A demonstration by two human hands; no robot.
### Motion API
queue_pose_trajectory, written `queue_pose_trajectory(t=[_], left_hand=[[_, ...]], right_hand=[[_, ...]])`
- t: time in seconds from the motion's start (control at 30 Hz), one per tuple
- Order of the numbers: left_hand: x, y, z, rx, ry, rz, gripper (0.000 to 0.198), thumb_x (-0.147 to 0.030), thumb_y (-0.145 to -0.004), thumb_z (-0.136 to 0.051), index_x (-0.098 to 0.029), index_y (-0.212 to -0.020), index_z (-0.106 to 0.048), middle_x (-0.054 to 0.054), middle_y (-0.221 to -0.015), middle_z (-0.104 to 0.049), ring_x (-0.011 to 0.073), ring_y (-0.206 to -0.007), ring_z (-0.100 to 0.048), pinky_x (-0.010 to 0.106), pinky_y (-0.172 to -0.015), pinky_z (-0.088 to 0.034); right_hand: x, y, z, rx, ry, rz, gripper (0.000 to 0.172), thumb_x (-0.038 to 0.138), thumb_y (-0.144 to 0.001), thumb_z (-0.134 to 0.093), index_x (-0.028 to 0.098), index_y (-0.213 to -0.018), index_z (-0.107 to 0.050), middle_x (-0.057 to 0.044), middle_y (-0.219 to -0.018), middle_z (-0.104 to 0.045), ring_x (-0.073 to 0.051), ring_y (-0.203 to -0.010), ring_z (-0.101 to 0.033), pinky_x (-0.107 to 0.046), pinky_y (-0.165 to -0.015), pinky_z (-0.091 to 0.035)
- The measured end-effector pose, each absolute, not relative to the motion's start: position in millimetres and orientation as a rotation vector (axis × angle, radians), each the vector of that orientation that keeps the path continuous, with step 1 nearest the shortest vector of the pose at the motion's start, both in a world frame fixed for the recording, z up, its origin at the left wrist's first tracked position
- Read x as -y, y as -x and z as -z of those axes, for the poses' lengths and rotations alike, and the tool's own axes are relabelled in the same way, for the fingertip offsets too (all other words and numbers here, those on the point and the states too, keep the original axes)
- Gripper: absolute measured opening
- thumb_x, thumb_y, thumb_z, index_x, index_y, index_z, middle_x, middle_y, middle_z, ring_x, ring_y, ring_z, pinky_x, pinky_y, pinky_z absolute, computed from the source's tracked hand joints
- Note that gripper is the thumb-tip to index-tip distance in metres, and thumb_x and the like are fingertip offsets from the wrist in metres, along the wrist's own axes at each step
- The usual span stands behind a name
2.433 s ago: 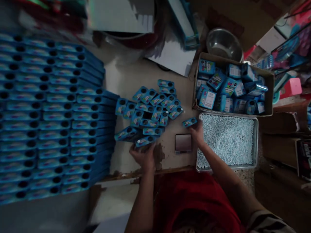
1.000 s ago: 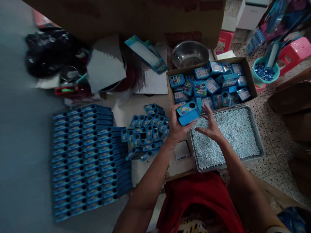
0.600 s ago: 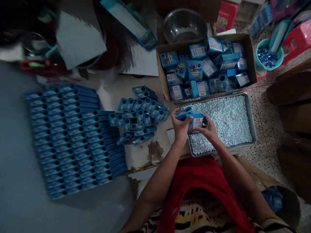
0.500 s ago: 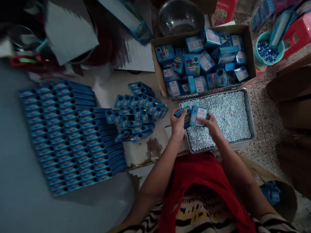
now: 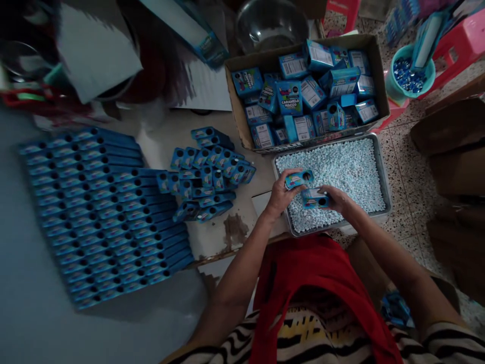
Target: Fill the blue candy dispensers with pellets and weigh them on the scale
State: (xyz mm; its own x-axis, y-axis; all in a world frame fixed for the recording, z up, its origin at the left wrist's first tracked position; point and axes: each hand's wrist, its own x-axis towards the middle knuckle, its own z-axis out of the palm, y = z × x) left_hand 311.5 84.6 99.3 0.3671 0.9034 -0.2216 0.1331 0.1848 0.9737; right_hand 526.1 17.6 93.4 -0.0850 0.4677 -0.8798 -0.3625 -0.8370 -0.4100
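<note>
My left hand (image 5: pixel 282 194) is closed round a small blue candy box (image 5: pixel 299 178), its top with a round dark hole turned up. In my right hand (image 5: pixel 334 198) is a second blue candy box (image 5: pixel 315 198), which also shows a dark round hole. Both boxes are held close together above a metal tray (image 5: pixel 386 189) filled with small pale blue and white candies (image 5: pixel 341 167). To the left of my hands, a loose cluster of blue boxes (image 5: pixel 206 177) with holes in their tops stands on the table.
Rows of upright blue boxes (image 5: pixel 102 212) fill the left side. Behind the tray, a cardboard carton (image 5: pixel 237 108) holds many blue boxes. A turquoise bucket (image 5: pixel 390 83) with shiny blue pieces stands at the right, and a metal bowl (image 5: pixel 273 25) sits at the back.
Both boxes have been tipped so that their holed ends now face up. They have come a little apart, the right one now nearer my body. The whole view has shifted slightly.
</note>
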Motion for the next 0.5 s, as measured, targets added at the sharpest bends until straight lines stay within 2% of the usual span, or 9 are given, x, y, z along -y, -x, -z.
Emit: queue_pose_trajectory(t=[0.07, 0.1, 0.17, 0.23, 0.4, 0.5], left_hand=[[-80.4, -307.0, -101.0, -0.929, -1.358, -0.574, 0.071, -0.073, -0.074, -0.092, -0.025, -0.122, -0.072, 0.012, -0.127, -0.076, 0.0322, -0.119, -0.073, 0.044, -0.11, -0.057], [-77.5, -304.2, -100.0, -0.878, -1.395, -0.527, 0.08, -0.078, -0.069, -0.093, -0.024, -0.126, -0.072, 0.013, -0.128, -0.075, 0.0342, -0.12, -0.073, 0.046, -0.11, -0.057], [-69.8, -298.0, -94.7, -0.82, -1.482, -0.497, 0.104, -0.083, -0.051, -0.098, -0.025, -0.133, -0.069, 0.015, -0.134, -0.073, 0.0392, -0.127, -0.069, 0.05, -0.115, -0.055], [-59.8, -291.7, -86.9, -0.816, -1.565, -0.512, 0.12, -0.079, -0.038, -0.104, -0.026, -0.138, -0.065, 0.016, -0.138, -0.07, 0.0414, -0.131, -0.068, 0.053, -0.118, -0.053], [-31.9, -282.4, -69.0, -0.957, -1.571, -0.627, 0.113, -0.071, -0.045, -0.107, -0.025, -0.136, -0.059, 0.017, -0.138, -0.07, 0.0381, -0.129, -0.071, 0.053, -0.117, -0.055], [-19.6, -281.4, -65.3, -1.045, -1.511, -0.651, 0.105, -0.066, -0.048, -0.108, -0.025, -0.133, -0.06, 0.016, -0.137, -0.071, 0.0374, -0.128, -0.072, 0.053, -0.115, -0.056]], right_hand=[[-17.4, -521.4, -91.0, -0.006, 1.609, -2.09, 0.009, 0.022, -0.083, -0.064, 0.02, -0.092, -0.063, -0.004, -0.065, -0.068, -0.018, -0.053, -0.063, -0.026, -0.045, -0.055], [-17.0, -518.8, -89.2, -0.057, 1.586, -2.126, 0.007, 0.02, -0.085, -0.062, 0.02, -0.093, -0.062, -0.005, -0.065, -0.068, -0.018, -0.053, -0.062, -0.024, -0.043, -0.053], [-14.5, -512.9, -84.3, -0.144, 1.545, -2.159, 0.006, 0.018, -0.088, -0.059, 0.021, -0.094, -0.06, -0.003, -0.064, -0.066, -0.018, -0.053, -0.061, -0.023, -0.043, -0.051], [-9.1, -506.1, -77.9, -0.206, 1.517, -2.16, 0.006, 0.015, -0.09, -0.057, 0.021, -0.093, -0.058, -0.002, -0.064, -0.064, -0.017, -0.054, -0.061, -0.022, -0.044, -0.052], [8.5, -490.6, -58.6, -0.259, 1.511, -2.117, 0.018, 0.014, -0.093, -0.058, 0.024, -0.082, -0.048, 0.004, -0.057, -0.048, -0.013, -0.048, -0.051, -0.019, -0.044, -0.048], [16.8, -482.0, -48.8, -0.226, 1.541, -2.081, 0.021, 0.013, -0.088, -0.062, 0.024, -0.077, -0.049, 0.005, -0.054, -0.044, -0.012, -0.047, -0.046, -0.019, -0.044, -0.046]])
